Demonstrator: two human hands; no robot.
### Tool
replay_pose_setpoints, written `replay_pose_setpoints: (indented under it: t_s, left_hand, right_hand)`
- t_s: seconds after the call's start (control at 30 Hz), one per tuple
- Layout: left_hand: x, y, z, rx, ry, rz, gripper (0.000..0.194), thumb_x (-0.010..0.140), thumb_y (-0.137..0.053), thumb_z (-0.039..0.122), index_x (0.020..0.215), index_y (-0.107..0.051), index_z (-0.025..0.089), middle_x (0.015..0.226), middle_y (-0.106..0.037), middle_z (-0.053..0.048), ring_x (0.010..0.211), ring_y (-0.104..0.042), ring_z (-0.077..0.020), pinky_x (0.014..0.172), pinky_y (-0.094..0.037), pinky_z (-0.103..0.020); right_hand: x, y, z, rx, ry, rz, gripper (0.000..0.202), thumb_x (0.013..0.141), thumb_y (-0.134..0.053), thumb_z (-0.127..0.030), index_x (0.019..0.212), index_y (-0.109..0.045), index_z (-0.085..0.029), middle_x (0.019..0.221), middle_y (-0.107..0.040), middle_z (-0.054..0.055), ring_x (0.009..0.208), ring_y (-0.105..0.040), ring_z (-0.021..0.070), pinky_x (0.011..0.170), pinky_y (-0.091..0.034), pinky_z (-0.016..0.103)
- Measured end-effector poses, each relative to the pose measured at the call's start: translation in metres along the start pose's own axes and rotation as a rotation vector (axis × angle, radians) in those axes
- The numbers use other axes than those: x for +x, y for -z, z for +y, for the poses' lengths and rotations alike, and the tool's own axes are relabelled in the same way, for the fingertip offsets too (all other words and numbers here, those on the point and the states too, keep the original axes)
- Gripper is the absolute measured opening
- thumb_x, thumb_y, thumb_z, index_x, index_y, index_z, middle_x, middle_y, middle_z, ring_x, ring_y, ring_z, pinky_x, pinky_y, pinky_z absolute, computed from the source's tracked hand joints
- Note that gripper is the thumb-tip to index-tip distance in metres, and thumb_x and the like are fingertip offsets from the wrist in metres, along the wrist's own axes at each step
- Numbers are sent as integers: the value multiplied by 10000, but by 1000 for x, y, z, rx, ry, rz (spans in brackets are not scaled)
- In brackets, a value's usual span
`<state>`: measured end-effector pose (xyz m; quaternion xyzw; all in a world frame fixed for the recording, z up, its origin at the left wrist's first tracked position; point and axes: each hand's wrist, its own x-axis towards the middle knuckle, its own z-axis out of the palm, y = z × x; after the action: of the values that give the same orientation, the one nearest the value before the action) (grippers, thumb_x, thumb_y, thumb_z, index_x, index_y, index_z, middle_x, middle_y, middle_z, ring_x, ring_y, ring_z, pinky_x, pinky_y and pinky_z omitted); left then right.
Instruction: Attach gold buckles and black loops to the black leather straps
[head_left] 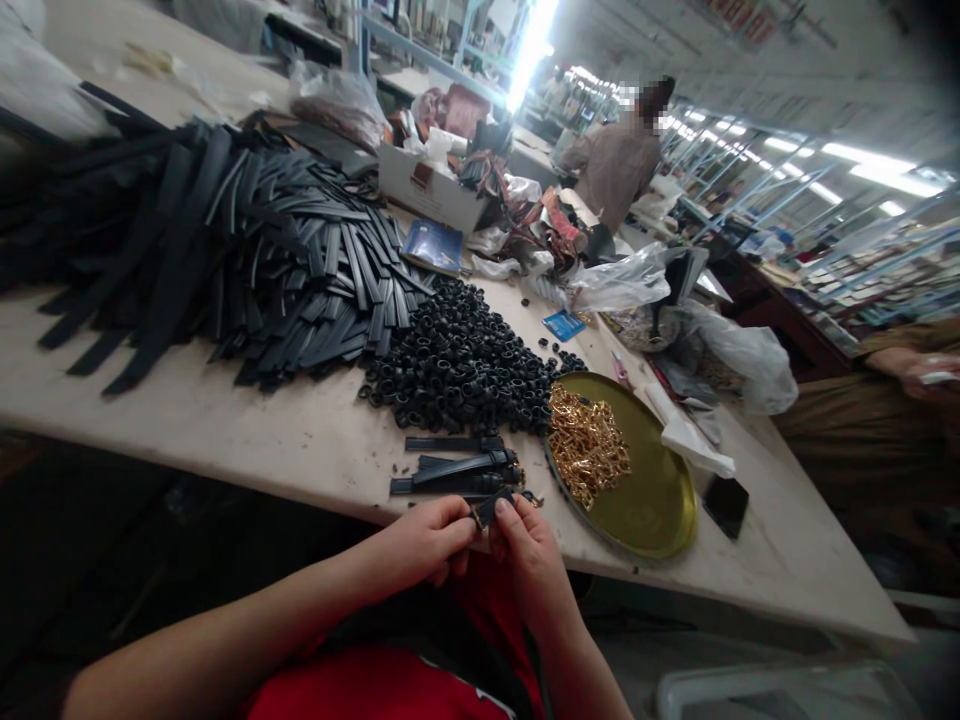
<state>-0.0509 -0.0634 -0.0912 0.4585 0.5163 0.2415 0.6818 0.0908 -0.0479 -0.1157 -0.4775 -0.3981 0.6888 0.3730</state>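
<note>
My left hand (pixel 436 538) and my right hand (pixel 526 540) meet at the table's front edge, fingers closed on one short black strap (pixel 489 507) with a bit of gold metal on it. Just beyond them lie several black straps with gold buckles (pixel 465 470), side by side. Behind those rises a heap of small black loops (pixel 472 365). To the right, a round gold-coloured tray (pixel 660 500) bears a pile of gold buckles (pixel 589 450). My fingers hide part of the held strap.
A large pile of long black straps (pixel 247 250) covers the table's left. Farther back stand a white box (pixel 427 190), a blue packet (pixel 433 246) and plastic bags (pixel 622 280). A dark phone-like slab (pixel 726 506) lies right of the tray. One person (pixel 615 165) stands beyond; another sits at right.
</note>
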Motion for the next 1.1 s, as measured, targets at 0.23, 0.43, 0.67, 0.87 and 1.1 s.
replay_pose_setpoints:
  t_s: [0.23, 0.43, 0.67, 0.87, 1.1]
  left_hand:
    - [4, -4, -6, 7, -54, 51, 345, 792, -412, 502, 743, -431, 161, 588, -456, 50, 434, -339, -54, 390, -249, -176]
    - [16, -7, -20, 77, -71, 148, 273, 802, -463, 444, 803, -422, 174, 644, -539, 29, 484, -438, -83, 413, -328, -180]
    - [24, -13, -12, 199, -214, 279, 327, 827, -466, 318, 1140, -434, 228, 1030, -614, -32, 938, -556, -184, 844, -404, -274]
    - [39, -8, -4, 296, -103, 210, 255, 825, -427, 404, 936, -546, 207, 753, -601, 10, 727, -540, -165, 665, -397, -233]
    - [61, -12, -15, 59, 27, 142, 312, 787, -415, 492, 866, -429, 190, 522, -470, 70, 417, -312, -75, 418, -230, -194]
  right_hand:
    - [-1, 6, 10, -325, 197, 0, 174, 782, -554, -353, 809, -553, -180, 752, -601, 7, 713, -542, 148, 659, -430, 253]
    - [-1, 15, 15, -389, 246, 40, 165, 823, -502, -331, 827, -562, -178, 765, -609, 18, 710, -559, 158, 647, -439, 259]
    - [7, 21, 17, -369, 278, 23, 177, 852, -453, -319, 910, -567, -197, 862, -620, 28, 799, -566, 163, 715, -429, 266]
    - [15, 70, 2, -454, 301, 142, 200, 854, -433, -347, 847, -557, -191, 739, -576, 8, 697, -525, 144, 644, -403, 249]
    - [60, 172, -29, -901, 460, 540, 125, 811, -487, -283, 833, -565, -187, 812, -558, 44, 740, -523, 174, 691, -406, 284]
